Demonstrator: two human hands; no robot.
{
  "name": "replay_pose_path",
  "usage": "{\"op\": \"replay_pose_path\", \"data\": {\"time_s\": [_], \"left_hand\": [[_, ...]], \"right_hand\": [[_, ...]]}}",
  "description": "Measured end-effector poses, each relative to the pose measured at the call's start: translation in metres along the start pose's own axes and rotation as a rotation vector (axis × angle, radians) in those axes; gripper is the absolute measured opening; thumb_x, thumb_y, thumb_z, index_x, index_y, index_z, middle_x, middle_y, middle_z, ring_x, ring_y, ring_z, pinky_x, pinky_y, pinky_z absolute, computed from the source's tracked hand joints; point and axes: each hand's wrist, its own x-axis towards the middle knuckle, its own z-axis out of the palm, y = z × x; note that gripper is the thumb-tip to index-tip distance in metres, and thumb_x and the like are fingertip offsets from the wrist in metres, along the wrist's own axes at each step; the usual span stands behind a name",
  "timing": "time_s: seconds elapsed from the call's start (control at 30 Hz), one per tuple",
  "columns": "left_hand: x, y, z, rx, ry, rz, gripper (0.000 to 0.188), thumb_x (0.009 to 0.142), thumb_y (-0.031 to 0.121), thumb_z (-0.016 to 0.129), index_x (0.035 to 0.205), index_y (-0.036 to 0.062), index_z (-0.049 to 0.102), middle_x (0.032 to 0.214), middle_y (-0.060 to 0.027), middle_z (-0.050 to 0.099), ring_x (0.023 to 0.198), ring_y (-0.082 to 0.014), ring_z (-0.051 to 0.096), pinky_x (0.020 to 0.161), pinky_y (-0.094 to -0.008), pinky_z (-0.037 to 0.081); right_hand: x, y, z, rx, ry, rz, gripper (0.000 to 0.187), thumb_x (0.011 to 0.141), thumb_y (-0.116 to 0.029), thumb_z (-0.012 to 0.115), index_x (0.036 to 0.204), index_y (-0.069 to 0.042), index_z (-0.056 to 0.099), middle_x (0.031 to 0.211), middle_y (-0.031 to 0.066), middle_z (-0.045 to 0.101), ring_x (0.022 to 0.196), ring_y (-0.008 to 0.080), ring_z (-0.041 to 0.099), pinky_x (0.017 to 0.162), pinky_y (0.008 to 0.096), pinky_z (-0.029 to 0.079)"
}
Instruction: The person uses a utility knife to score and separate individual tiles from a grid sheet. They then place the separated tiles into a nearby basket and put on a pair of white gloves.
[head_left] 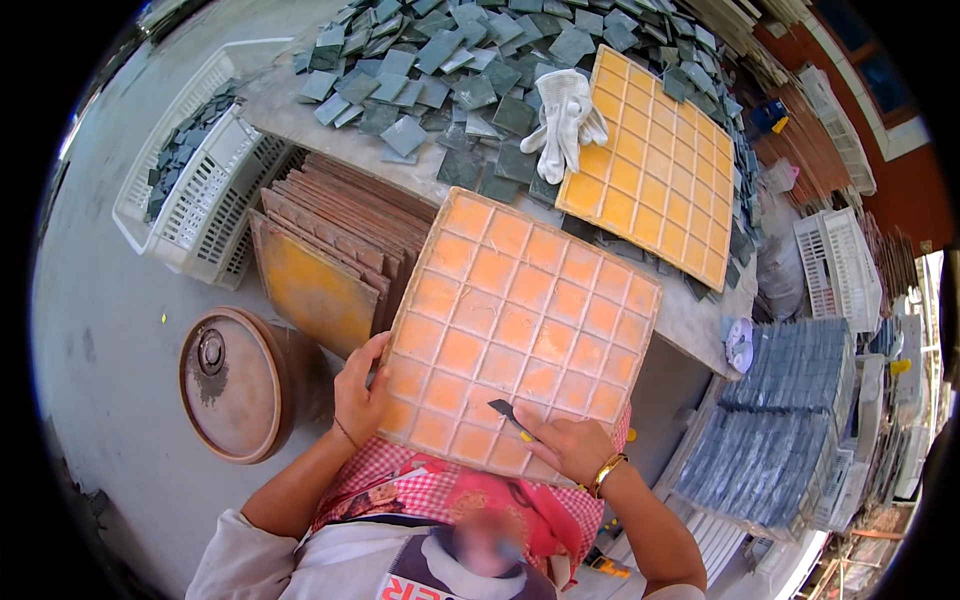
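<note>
Small black-bladed knife (503,409) pinched by right hand (572,440)

Left edge of the square orange gridded panel (520,320) is gripped by the left hand (360,393), fingertips partly hidden. It's held over red-and-white checked cloth (350,475). Probably stiff, kinda heavy; best held by opposite edges.

Bright, diffuse daylight; pale glare along the right rim; shadow beneath the surface (345,150). The gridded tray (520,325) appears sharp, a lower-centre patch blurred; fisheye curvature bends the margins.
</note>
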Motion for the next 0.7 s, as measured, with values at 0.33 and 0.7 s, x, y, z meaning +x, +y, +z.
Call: {"op": "replay_pose_path", "data": {"time_s": [0.33,0.7], "left_hand": [[-0.001,-0.003,0.001,-0.024,0.008,-0.053,0.04,0.082,-0.004,0.054,0.122,0.001,0.053,0.11,-0.0189,0.06,0.097,-0.0325,0.06,0.085,-0.0353,0.048],[-0.001,-0.002,0.0,-0.052,-0.002,-0.072,0.038,0.082,-0.003,0.054,0.119,0.0001,0.052,0.105,-0.0181,0.06,0.096,-0.0291,0.061,0.084,-0.0335,0.047]], "right_hand": [[0.007,0.001,0.004,0.129,-0.011,0.049,0.052,0.089,-0.035,0.055,0.138,-0.025,0.041,0.074,0.0125,0.062,0.068,0.0296,0.062,0.06,0.0403,0.049],[-0.028,-0.007,-0.001,-0.04,-0.021,0.045,0.051,0.088,-0.035,0.056,0.136,-0.024,0.044,0.07,0.0071,0.059,0.063,0.0256,0.061,0.052,0.0363,0.047]]}}
